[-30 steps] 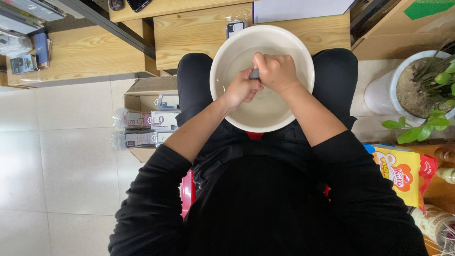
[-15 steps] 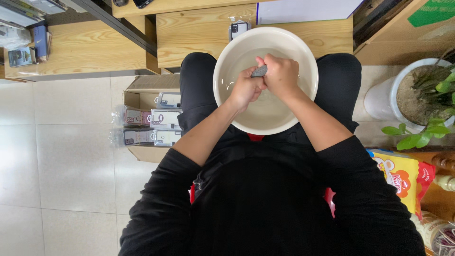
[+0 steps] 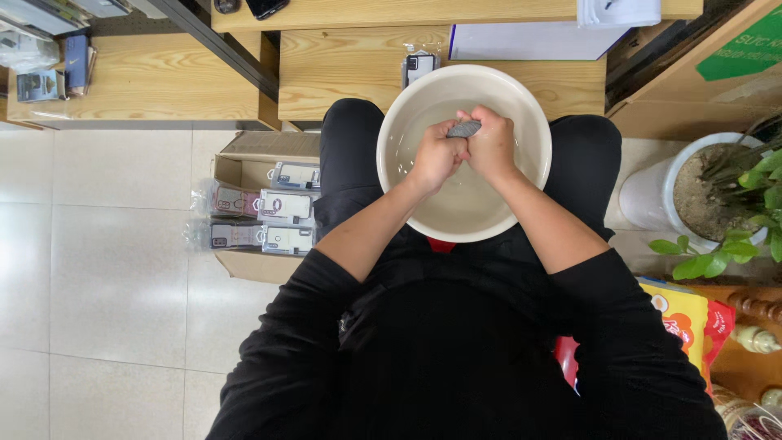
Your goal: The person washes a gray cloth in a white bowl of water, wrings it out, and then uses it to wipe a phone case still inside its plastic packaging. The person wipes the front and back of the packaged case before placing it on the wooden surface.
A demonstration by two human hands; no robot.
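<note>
two hands, one grey piece, over the basin

head view: the pale basin [image 3: 399,175] of water sat on the lap, likely to catch drips. the left hand [image 3: 437,156] and right hand [image 3: 491,147] met above it toward twelve o'clock, fingers closed on a small grey object [image 3: 464,129]. forearms angled inward. a box of packaged cases [image 3: 265,216] lay at nine o'clock.
</note>
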